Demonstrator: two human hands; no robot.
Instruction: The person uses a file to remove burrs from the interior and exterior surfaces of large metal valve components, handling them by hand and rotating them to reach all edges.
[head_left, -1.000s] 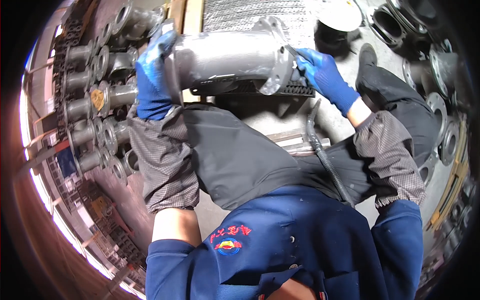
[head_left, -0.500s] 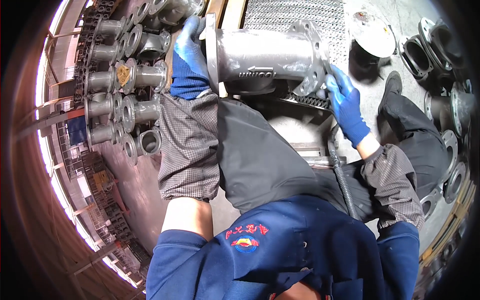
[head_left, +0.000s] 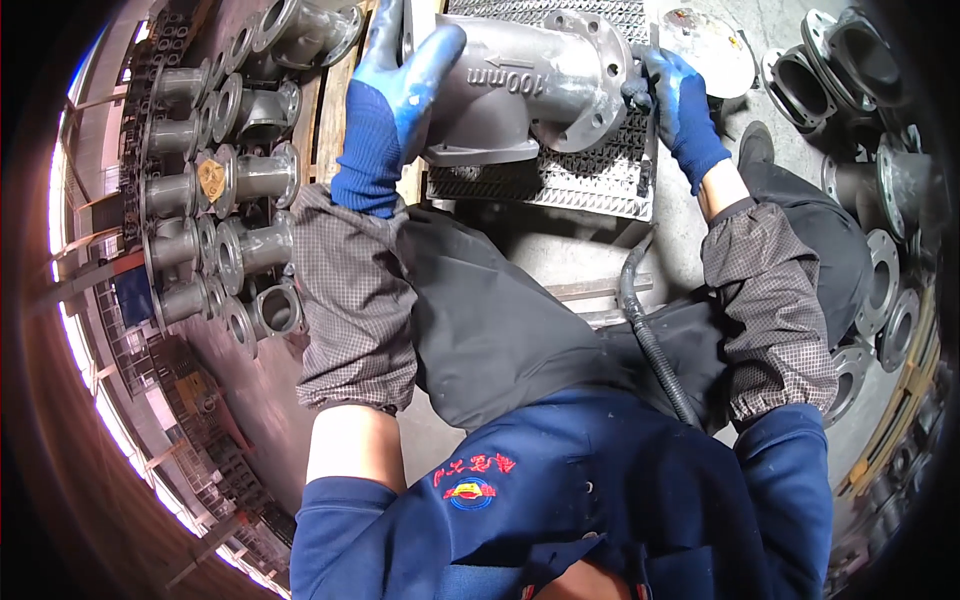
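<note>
A grey cast-metal flanged pipe body (head_left: 520, 75) lies sideways over a patterned metal grate (head_left: 590, 190), its raised arrow and lettering facing up. Its squared side branch points toward me. My left hand (head_left: 400, 85), in a blue glove, grips the left flange, thumb over the near side and fingers along the outer edge. At the opposite end, my right hand (head_left: 680, 105), also gloved in blue, has its fingers curled against the rim of the round bolt-holed flange (head_left: 590, 80). Those right fingertips look dark, and their exact contact is partly hidden.
Several similar flanged castings (head_left: 250, 180) stand in rows on the left. More flanged parts (head_left: 800, 90) lie on the floor at the right. A round pale-topped stand (head_left: 705, 50) is beyond my right hand. A black ribbed hose (head_left: 655, 345) runs across my leg.
The pipe body has been rolled, so its lettering faces up and its side branch now shows toward me. It sits farther away, over the grate, and both hands have moved with it.
</note>
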